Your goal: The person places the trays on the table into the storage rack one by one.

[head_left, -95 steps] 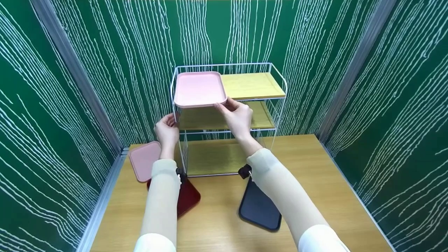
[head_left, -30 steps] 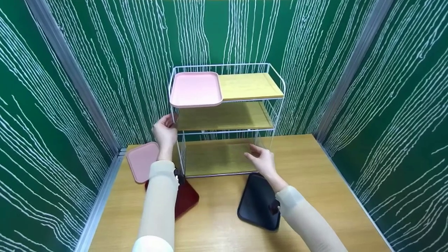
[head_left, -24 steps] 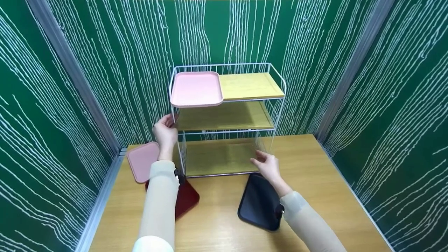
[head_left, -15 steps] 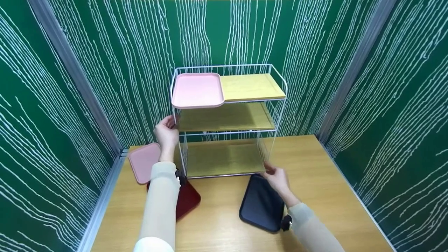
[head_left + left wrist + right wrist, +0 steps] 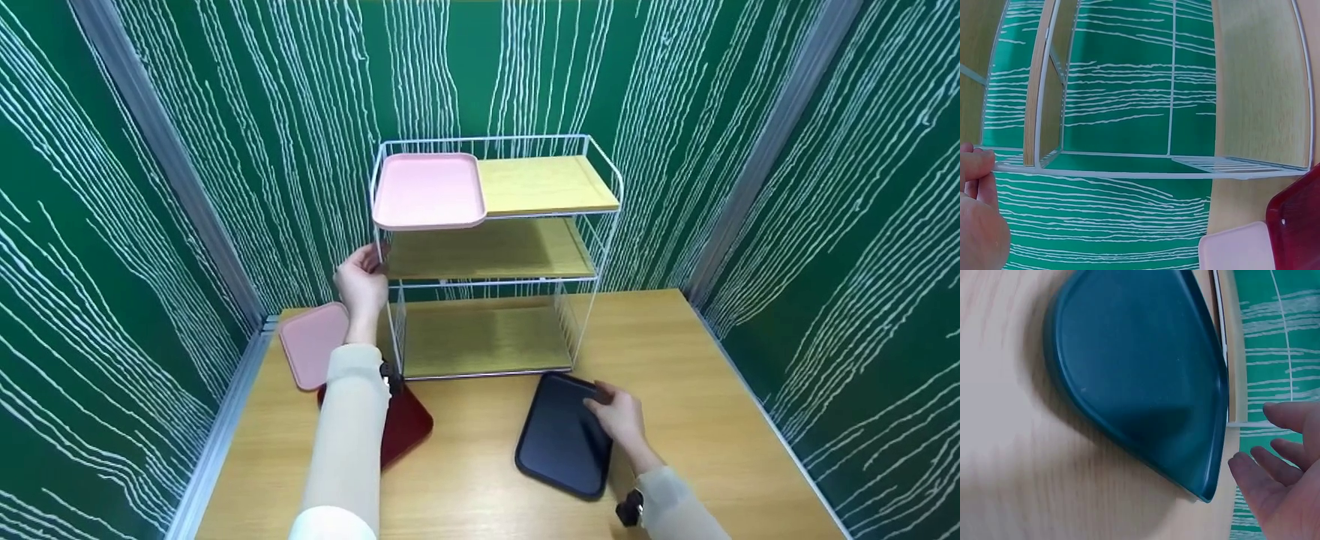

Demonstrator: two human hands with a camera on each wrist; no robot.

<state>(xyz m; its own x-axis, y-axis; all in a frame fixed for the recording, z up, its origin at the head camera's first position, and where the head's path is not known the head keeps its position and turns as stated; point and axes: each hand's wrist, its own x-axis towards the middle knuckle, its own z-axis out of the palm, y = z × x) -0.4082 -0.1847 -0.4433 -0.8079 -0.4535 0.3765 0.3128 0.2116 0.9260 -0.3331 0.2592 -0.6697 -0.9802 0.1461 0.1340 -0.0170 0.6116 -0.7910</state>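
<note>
In the head view my left hand (image 5: 363,283) pinches the left front post of a white wire shelf rack (image 5: 495,282); the left wrist view shows thumb and fingers (image 5: 979,163) closed on the wire. A pink tray (image 5: 430,191) lies on the left half of the rack's top board. My right hand (image 5: 619,417) hovers at the right edge of a dark tray (image 5: 564,435) lying on the table. In the right wrist view its fingers are spread apart beside the corner of that tray, which looks dark teal there, with nothing between them.
A second pink tray (image 5: 313,346) lies left of the rack. A dark red tray (image 5: 405,426) sits below it, partly hidden by the left forearm. Yellowish boards form the rack's three shelves. Green walls with white streaks enclose the wooden table (image 5: 480,495).
My right hand has let go of the pink tray on the top shelf and moved down and right to the dark tray. The left hand has stayed on the rack's post.
</note>
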